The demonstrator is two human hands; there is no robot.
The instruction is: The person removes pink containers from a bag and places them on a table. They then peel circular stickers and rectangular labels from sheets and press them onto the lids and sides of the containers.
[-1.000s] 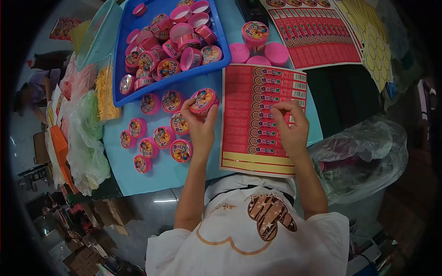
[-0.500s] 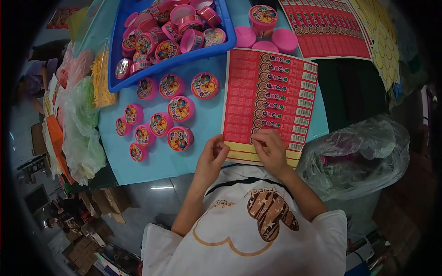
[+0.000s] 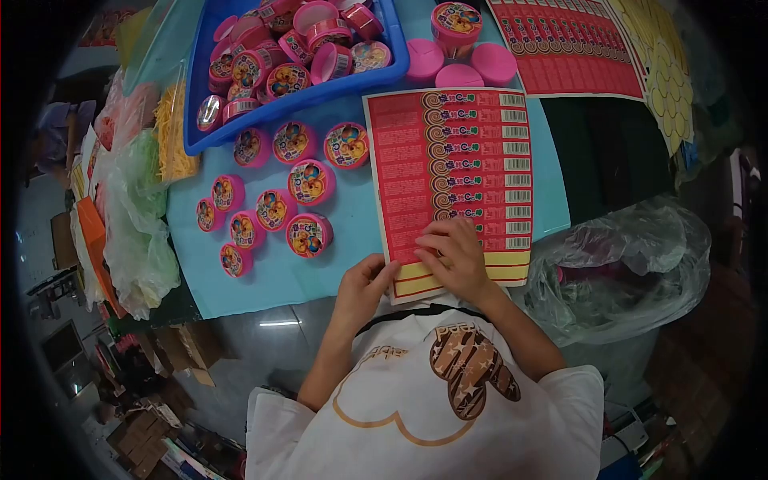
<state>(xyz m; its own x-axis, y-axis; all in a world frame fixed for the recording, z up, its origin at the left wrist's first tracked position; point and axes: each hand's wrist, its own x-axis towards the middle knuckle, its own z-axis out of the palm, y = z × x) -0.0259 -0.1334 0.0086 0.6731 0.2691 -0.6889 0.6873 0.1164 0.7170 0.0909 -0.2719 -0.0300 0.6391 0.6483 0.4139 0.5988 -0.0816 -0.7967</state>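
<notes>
A red label sheet (image 3: 406, 176) lies in front of me, printed with rows of swirls and barcodes. Bare yellow strips (image 3: 504, 270) show along its near end, which overhangs the table edge toward my shirt. My left hand (image 3: 360, 290) is closed at the sheet's lower left corner, thumb and fingers at the edge. Over the lowest red rows, my right hand (image 3: 458, 260) has its thumb and fingers brought together. Whatever is between those fingertips is too small to make out. Several round pink tubs (image 3: 310, 182) with picture lids stand left of the sheet.
A blue crate (image 3: 296, 114) full of pink tubs stands at the back left. Plain pink lids (image 3: 494, 64) and another label sheet (image 3: 568, 48) lie at the back. A clear plastic bag (image 3: 632, 272) hangs at the right; more bags (image 3: 140, 240) are at the left.
The label sheet has shifted left and turned slightly, its near left corner coming closer to me. My right hand has moved a little left and toward me; my left hand is slightly lower.
</notes>
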